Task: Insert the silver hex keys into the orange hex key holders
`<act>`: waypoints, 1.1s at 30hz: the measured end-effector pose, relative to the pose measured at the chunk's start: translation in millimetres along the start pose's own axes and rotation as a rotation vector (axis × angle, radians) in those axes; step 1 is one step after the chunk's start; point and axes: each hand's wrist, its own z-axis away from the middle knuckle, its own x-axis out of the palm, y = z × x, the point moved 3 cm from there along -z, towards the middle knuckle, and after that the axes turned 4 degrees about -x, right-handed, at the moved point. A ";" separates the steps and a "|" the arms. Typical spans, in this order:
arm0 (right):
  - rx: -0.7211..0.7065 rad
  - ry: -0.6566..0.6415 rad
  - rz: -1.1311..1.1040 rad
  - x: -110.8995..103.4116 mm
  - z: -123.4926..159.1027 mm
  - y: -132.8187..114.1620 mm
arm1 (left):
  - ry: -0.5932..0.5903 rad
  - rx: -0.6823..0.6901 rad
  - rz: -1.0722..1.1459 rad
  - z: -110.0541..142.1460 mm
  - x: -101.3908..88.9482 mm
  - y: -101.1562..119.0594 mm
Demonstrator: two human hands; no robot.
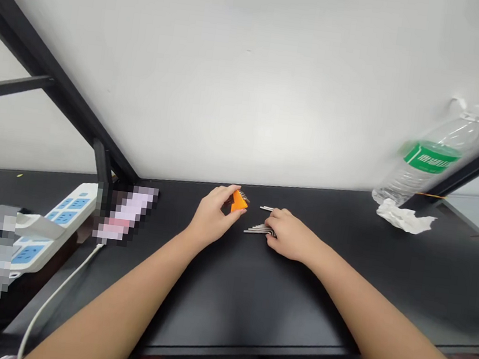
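Between the thumb and fingers of my left hand (213,214) is an orange hex key holder (239,201), raised a little above the black desk. Small dark slots or tips show along its upper edge, too fine to make out. To the right, my right hand (291,235) is closed over a bunch of silver hex keys (257,229). Their straight shafts point left, graded in length, while the bent ends are partly hidden under my fingers. Just beyond that hand lie a couple more thin metal keys (266,208), partly covered by the fingertips.
On the left are a white power strip (72,205) with blue sockets, a blurred-out phone-like item (128,212) and its white cable (57,291). A plastic bottle (430,156) leans against the wall at right, by a crumpled tissue (405,217). Black frame bars flank the desk (259,304).
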 end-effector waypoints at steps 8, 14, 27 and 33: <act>0.017 0.082 -0.002 -5.4 1.4 1.1 | -0.045 0.090 -0.110 5.3 7.3 -6.4; 0.235 0.203 0.039 2.9 -8.3 52.4 | -0.106 0.107 -0.113 7.4 16.1 -4.2; -0.104 0.392 -0.293 -8.8 -13.4 1.4 | -0.130 0.154 -0.079 9.1 26.6 6.3; 0.035 0.503 -0.381 -7.3 -15.2 4.3 | -0.142 0.135 -0.170 5.7 27.9 3.3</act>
